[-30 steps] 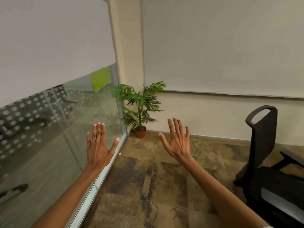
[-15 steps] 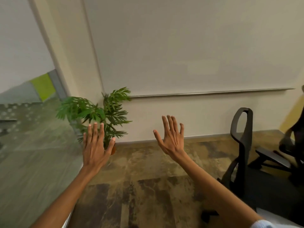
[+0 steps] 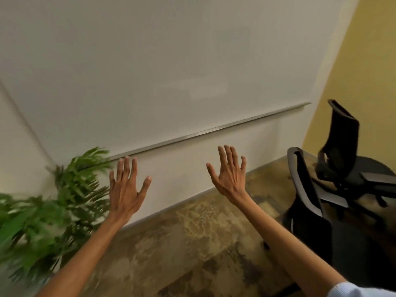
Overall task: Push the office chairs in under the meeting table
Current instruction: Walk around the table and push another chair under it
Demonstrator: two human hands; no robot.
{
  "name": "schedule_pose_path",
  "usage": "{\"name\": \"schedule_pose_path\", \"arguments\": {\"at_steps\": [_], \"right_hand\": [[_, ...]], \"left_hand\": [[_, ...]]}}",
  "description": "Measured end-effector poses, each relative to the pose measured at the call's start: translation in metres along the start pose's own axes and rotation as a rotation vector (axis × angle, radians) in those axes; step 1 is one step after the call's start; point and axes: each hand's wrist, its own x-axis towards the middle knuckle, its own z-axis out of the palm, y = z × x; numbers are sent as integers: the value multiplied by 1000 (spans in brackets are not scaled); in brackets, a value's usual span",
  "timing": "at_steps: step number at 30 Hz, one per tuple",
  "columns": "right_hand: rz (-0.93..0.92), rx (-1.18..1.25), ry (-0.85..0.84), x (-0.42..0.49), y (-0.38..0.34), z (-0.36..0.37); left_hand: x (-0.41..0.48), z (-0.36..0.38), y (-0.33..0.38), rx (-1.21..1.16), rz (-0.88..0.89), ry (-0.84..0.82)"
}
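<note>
My left hand (image 3: 126,187) and my right hand (image 3: 229,175) are held up in front of me, fingers spread, holding nothing. A black office chair (image 3: 308,213) stands at the right, its backrest toward me, about an arm's width right of my right hand. A second black office chair (image 3: 345,146) stands behind it near the yellow wall, its seat facing right. Neither hand touches a chair. No meeting table is in view.
A potted green plant (image 3: 53,209) fills the lower left, blurred. A large whiteboard (image 3: 171,71) with a metal tray covers the wall ahead. A yellow wall (image 3: 362,61) is at the right. Patterned brown carpet (image 3: 192,243) runs between the plant and the chairs.
The view has swung right: the glass wall has left the frame, the plant slid to the lower left, and a second chair and yellow wall came into view. Both hands stay raised and open.
</note>
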Motion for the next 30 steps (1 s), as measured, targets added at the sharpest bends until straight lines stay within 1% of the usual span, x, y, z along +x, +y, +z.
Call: {"name": "schedule_pose_path", "arguments": {"at_steps": [6,9,11,15,17,19,23,27,30], "right_hand": [[215,-112,51,55,72,17],[308,-177,85,74,115,19],[385,-261,109,81,151,22],[594,-366,173,93,206,19],[675,-418,222,96,222,21],[758,-431,233,94,232,19],[890,-546,266,77,249,16],[1062,-623,300,59,260,9],[1200,-693,323,42,253,11]], "left_hand": [[116,88,70,-133,253,-83],[173,129,122,-214,387,-84],[206,160,165,-257,472,-129],[256,206,252,-337,721,-194],[272,227,294,-373,851,-222],[278,239,331,-435,962,-245],[275,267,400,-563,1210,-303],[270,288,452,-644,1448,-340],[264,304,480,-700,1607,-365]]}}
